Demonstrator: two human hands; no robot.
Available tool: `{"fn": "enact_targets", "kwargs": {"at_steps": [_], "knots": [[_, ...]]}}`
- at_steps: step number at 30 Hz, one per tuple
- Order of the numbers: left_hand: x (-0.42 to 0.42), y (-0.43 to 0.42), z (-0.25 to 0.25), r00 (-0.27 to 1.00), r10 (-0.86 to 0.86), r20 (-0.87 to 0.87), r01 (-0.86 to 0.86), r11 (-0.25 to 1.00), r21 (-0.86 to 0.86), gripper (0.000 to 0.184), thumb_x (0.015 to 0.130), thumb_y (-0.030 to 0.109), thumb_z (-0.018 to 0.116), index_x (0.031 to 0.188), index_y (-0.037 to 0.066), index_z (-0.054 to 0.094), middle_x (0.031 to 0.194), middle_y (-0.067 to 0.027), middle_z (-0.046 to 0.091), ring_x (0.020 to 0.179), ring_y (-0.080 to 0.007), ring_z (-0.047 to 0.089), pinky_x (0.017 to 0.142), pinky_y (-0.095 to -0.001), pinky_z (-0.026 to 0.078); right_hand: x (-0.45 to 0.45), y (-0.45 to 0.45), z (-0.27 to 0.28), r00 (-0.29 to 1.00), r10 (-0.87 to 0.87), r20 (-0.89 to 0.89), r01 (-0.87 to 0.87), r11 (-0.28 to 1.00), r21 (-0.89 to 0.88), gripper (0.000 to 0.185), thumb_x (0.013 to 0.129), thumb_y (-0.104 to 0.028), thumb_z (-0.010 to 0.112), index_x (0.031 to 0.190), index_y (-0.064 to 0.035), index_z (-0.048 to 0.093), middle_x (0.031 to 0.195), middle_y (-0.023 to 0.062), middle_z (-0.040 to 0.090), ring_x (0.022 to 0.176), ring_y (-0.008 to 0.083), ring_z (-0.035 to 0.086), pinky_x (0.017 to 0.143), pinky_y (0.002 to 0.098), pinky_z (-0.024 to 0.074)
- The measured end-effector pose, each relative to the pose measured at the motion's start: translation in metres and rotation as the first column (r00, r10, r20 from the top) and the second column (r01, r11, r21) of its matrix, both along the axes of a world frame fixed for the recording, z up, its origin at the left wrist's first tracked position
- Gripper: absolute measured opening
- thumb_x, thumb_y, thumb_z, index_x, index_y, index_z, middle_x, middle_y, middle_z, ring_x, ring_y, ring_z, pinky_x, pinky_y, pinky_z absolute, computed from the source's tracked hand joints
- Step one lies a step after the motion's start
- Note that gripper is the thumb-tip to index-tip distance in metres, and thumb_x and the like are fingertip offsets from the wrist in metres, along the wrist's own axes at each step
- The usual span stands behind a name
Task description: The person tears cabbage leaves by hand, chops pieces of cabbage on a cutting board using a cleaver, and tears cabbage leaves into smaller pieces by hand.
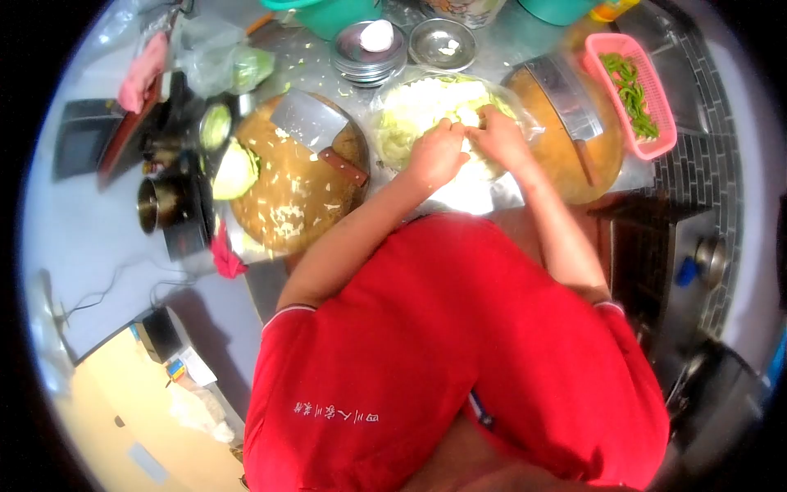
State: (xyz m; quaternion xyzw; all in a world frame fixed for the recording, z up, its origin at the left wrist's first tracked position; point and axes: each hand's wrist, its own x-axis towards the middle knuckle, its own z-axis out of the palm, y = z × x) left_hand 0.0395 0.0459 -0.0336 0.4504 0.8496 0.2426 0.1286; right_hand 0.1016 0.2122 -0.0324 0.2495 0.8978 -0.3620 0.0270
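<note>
Chopped pale green cabbage (pixel 410 107) fills a wide round container with clear plastic around its rim. My left hand (pixel 441 152) is over the near part of the cabbage, fingers curled and closed on pieces. Close beside it, my right hand (pixel 498 138) also has its fingers bent inward onto the cabbage. The fingertips of both hands are partly hidden. To the left, a cleaver (pixel 310 120) with a brown handle lies on a round wooden chopping board (pixel 270 193) strewn with cabbage scraps. Another cleaver (pixel 566 94) rests on a second round board (pixel 602 160) at the right.
A pink basket (pixel 667 123) holding green peppers (pixel 630 94) stands at the far right. Stacked metal plates (pixel 369 72) and a metal dish (pixel 443 57) sit behind the cabbage. A cut cabbage (pixel 235 172) is by the left board, with a dark pot (pixel 156 205) farther left.
</note>
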Motion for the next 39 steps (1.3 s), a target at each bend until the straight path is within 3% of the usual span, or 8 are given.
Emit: {"fn": "enact_targets", "kwargs": {"at_steps": [15, 18, 25, 30, 31, 32, 36, 39], "knots": [[-0.01, -0.003, -0.015, 0.944, -0.046, 0.327, -0.109, 0.892, 0.439, 0.031, 0.103, 0.012, 0.053, 0.128, -0.003, 0.061, 0.098, -0.0144, 0.064, 0.076, -0.0227, 0.065, 0.07, -0.0351, 0.054, 0.01, 0.014, 0.006, 0.953, -0.282, 0.111, 0.155, 0.137, -0.978, 0.016, 0.1, -0.022, 0.065, 0.102, -0.0072, 0.06, 0.083, 0.0011, 0.063, 0.066, 0.0114, 0.062, 0.053, 0.0235, 0.047], [-0.017, -0.006, 0.019, 0.537, -0.052, 0.842, -0.32, 0.911, 0.261, 0.031, 0.107, 0.017, 0.051, 0.128, -0.003, 0.061, 0.095, -0.009, 0.063, 0.07, -0.0129, 0.06, 0.063, -0.0275, 0.05, 0.01, 0.013, -0.004, 0.94, -0.336, 0.059, 0.048, -0.041, -0.998, 0.013, 0.101, -0.021, 0.065, 0.099, -0.0096, 0.06, 0.083, 0.0002, 0.063, 0.068, 0.0103, 0.062, 0.055, 0.0226, 0.0473], [-0.015, -0.007, 0.024, 0.282, -0.096, 0.954, -0.401, 0.892, 0.208, 0.027, 0.108, 0.023, 0.052, 0.118, 0.0, 0.061, 0.086, -0.0063, 0.061, 0.067, -0.0109, 0.058, 0.058, -0.0257, 0.047, 0.006, -0.005, -0.009, 0.911, -0.407, 0.07, -0.005, -0.181, -0.983, 0.014, 0.099, -0.019, 0.069, 0.107, -0.0068, 0.067, 0.084, 0.0002, 0.067, 0.069, 0.008, 0.062, 0.057, 0.0244, 0.0478], [-0.017, -0.007, 0.002, 0.389, 0.137, 0.911, -0.412, 0.91, 0.039, 0.023, 0.105, 0.024, 0.056, 0.106, 0.002, 0.064, 0.077, -0.0065, 0.061, 0.062, -0.0206, 0.06, 0.058, -0.0334, 0.048, 0.007, -0.015, 0.015, 0.942, -0.326, -0.081, 0.158, 0.642, -0.75, 0.017, 0.092, -0.016, 0.077, 0.104, -0.0048, 0.071, 0.089, 0.0061, 0.071, 0.073, 0.0144, 0.065, 0.065, 0.0288, 0.0505], [-0.017, -0.008, -0.01, 0.637, 0.143, 0.758, -0.357, 0.926, 0.126, 0.023, 0.104, 0.024, 0.057, 0.105, 0.003, 0.065, 0.076, -0.0086, 0.061, 0.063, -0.0258, 0.061, 0.06, -0.0371, 0.049, 0.007, -0.019, 0.022, 0.951, -0.297, -0.09, 0.187, 0.78, -0.597, 0.017, 0.09, -0.015, 0.078, 0.102, -0.0047, 0.071, 0.09, 0.0082, 0.071, 0.074, 0.0176, 0.066, 0.067, 0.0308, 0.0515], [-0.017, -0.009, -0.021, 0.83, 0.136, 0.541, -0.279, 0.941, 0.193, 0.022, 0.102, 0.024, 0.058, 0.104, 0.004, 0.066, 0.075, -0.0108, 0.061, 0.064, -0.031, 0.062, 0.062, -0.0407, 0.05, 0.01, -0.023, -0.002, 0.775, -0.031, -0.631, -0.019, 0.997, -0.073, 0.025, 0.084, -0.014, 0.081, 0.105, -0.0046, 0.07, 0.091, 0.0141, 0.07, 0.082, 0.0295, 0.068, 0.073, 0.0384, 0.0533], [-0.017, -0.008, -0.005, 0.972, 0.177, 0.156, -0.204, 0.963, 0.177, 0.02, 0.096, 0.024, 0.064, 0.104, 0.007, 0.069, 0.085, -0.0201, 0.064, 0.08, -0.0442, 0.065, 0.075, -0.0504, 0.051, 0.011, -0.028, 0.012, 0.778, 0.085, -0.623, 0.049, 0.98, 0.195, 0.03, 0.086, -0.015, 0.081, 0.111, -0.0051, 0.07, 0.097, 0.0155, 0.072, 0.091, 0.0305, 0.071, 0.081, 0.0392, 0.0546], [-0.013, -0.008, 0.022, 0.981, 0.179, 0.068, -0.19, 0.957, 0.22, 0.023, 0.094, 0.023, 0.068, 0.108, 0.005, 0.069, 0.092, -0.0201, 0.067, 0.09, -0.0409, 0.066, 0.078, -0.0486, 0.052, 0.01, -0.01, 0.028, 0.904, -0.256, -0.342, 0.081, 0.889, -0.451, 0.031, 0.09, -0.019, 0.08, 0.114, -0.0026, 0.069, 0.103, 0.0151, 0.075, 0.096, 0.0229, 0.071, 0.084, 0.0352, 0.0548]]}}
